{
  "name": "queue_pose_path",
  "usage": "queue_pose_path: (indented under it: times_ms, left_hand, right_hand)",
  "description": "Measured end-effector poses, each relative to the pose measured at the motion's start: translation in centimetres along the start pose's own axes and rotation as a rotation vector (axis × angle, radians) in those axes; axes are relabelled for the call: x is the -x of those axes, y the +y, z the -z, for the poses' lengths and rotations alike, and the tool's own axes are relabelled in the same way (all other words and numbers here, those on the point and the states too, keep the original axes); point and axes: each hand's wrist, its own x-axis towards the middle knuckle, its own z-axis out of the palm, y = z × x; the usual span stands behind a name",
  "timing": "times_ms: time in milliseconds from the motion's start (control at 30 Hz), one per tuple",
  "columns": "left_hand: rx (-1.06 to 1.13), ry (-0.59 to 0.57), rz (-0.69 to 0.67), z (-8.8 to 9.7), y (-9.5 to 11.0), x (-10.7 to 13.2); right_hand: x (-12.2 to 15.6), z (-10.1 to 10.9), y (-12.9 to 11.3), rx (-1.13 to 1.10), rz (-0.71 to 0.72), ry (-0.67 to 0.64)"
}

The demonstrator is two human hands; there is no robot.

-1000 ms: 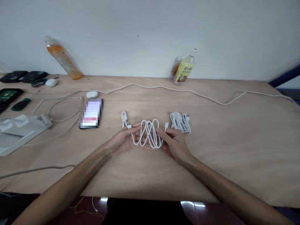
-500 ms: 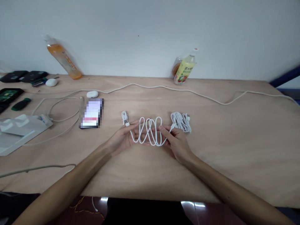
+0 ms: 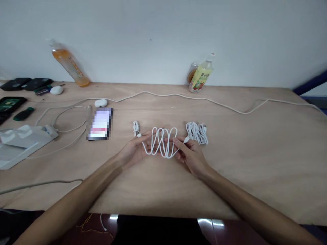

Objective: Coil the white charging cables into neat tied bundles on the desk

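A white USB cable (image 3: 161, 143) hangs in several loose loops between my two hands, above the wooden table. My left hand (image 3: 133, 151) supports its left end, thumb laid along the loops and fingers behind them. A white plug shows by that thumb. My right hand (image 3: 191, 153) pinches the right side of the loops between thumb and fingers; a plug sticks out above the knuckles. Just beyond my right hand lies a coiled bundle of white cables (image 3: 196, 132). A smaller tied white cable (image 3: 135, 127) rests beyond my left hand.
A phone (image 3: 100, 123) and a white earbud case (image 3: 100, 102) lie to the left, near a white tray (image 3: 30, 144). One long white cable (image 3: 176, 94) crosses the back. An orange drink bottle (image 3: 70, 66) and a yellow-labelled bottle (image 3: 201, 75) lean against the wall.
The loops between my hands have shifted slightly and gathered closer together near the middle. Both hands stay in almost the same place, still holding the cable.
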Motion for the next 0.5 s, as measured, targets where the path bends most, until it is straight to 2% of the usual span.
queue_pose_path:
  times_ms: [267, 367, 500]
  left_hand:
    - [0.083, -0.01, 0.02, -0.17, -0.13, -0.08]
    - [0.058, -0.029, 0.032, -0.35, 0.1, 0.02]
    - [-0.009, 0.005, 0.0, -0.4, 0.13, 0.09]
  right_hand:
    - [0.03, 0.12, 0.55, -0.101, -0.018, -0.112]
    - [0.0, 0.25, 0.54, -0.096, 0.001, -0.128]
    - [-0.05, 0.13, 0.45, -0.108, 0.026, -0.115]
